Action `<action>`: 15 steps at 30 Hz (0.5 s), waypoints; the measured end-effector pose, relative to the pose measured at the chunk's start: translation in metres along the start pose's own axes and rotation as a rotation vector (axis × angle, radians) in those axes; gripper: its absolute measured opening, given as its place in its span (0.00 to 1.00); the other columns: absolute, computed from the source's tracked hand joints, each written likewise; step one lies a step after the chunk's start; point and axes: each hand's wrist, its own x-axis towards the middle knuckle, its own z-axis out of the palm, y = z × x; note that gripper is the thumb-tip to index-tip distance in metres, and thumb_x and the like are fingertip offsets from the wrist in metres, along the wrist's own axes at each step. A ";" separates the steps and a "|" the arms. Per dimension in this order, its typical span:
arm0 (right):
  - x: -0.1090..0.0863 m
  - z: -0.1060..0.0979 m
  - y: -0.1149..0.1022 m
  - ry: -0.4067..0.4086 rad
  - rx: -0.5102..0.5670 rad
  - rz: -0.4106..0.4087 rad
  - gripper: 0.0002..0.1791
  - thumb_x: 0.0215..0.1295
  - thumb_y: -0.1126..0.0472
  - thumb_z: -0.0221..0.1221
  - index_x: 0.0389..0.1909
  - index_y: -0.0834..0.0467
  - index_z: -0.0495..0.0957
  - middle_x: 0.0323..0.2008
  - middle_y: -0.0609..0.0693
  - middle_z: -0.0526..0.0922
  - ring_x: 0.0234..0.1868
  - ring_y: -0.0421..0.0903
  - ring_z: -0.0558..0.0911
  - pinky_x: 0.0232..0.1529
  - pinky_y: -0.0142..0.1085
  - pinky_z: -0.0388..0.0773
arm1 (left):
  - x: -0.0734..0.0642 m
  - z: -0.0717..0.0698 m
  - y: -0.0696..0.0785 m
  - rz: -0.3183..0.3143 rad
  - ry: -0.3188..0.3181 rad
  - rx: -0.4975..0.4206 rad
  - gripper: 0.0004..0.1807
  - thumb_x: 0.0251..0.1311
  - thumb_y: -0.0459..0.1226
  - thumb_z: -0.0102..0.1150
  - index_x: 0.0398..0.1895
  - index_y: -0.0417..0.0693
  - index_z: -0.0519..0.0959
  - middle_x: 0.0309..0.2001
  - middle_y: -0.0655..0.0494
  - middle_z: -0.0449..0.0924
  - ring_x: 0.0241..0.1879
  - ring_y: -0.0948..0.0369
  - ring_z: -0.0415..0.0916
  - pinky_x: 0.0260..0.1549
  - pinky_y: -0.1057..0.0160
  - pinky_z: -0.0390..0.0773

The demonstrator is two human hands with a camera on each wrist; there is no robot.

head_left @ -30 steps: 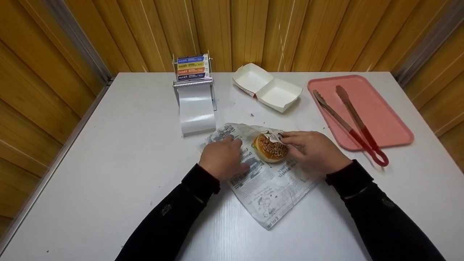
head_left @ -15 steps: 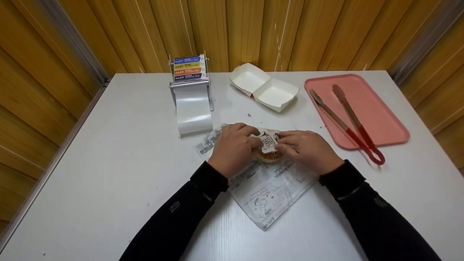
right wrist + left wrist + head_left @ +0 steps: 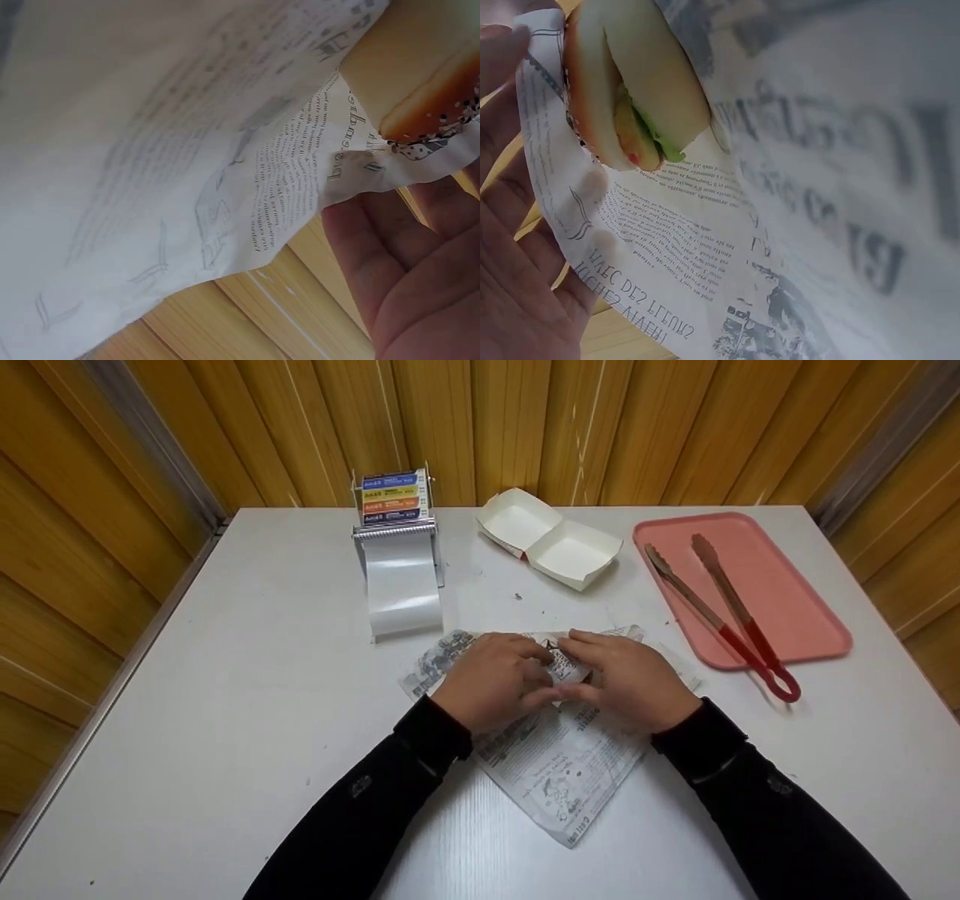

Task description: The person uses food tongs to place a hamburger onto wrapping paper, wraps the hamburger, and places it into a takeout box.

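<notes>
While left hand (image 3: pixel 491 682) and right hand (image 3: pixel 634 682) hold paper (image 3: pixel 555 780), fingers curved, I judge that's to pin it round the bun (image 3: pixel 637 79) | box (image 3: pixel 574 556) at twelve o'clock, likely for reach

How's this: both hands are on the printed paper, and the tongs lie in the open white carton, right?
Not quite: the tongs lie on the pink tray, jutting past its near edge, as the head view shows. The left hand and right hand are on the printed paper, as you say.
</notes>
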 end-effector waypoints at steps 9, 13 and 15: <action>-0.001 0.000 -0.003 -0.063 0.027 0.039 0.48 0.66 0.36 0.68 0.81 0.50 0.63 0.80 0.57 0.65 0.79 0.60 0.67 0.76 0.60 0.66 | 0.004 0.003 0.002 -0.099 0.074 -0.053 0.09 0.70 0.47 0.66 0.43 0.54 0.88 0.53 0.61 0.87 0.56 0.59 0.83 0.62 0.58 0.80; -0.002 -0.001 -0.004 -0.101 0.054 0.058 0.47 0.67 0.33 0.65 0.82 0.44 0.60 0.82 0.55 0.62 0.81 0.59 0.64 0.76 0.61 0.65 | 0.004 0.003 0.002 -0.210 0.047 -0.067 0.17 0.67 0.51 0.69 0.50 0.52 0.85 0.56 0.58 0.86 0.56 0.57 0.83 0.61 0.56 0.81; -0.003 0.000 -0.003 -0.106 0.062 0.061 0.45 0.70 0.32 0.61 0.82 0.43 0.59 0.82 0.55 0.62 0.81 0.58 0.64 0.76 0.61 0.65 | 0.003 0.002 0.002 -0.230 0.032 -0.067 0.19 0.67 0.53 0.68 0.52 0.52 0.84 0.58 0.57 0.85 0.58 0.56 0.83 0.62 0.55 0.81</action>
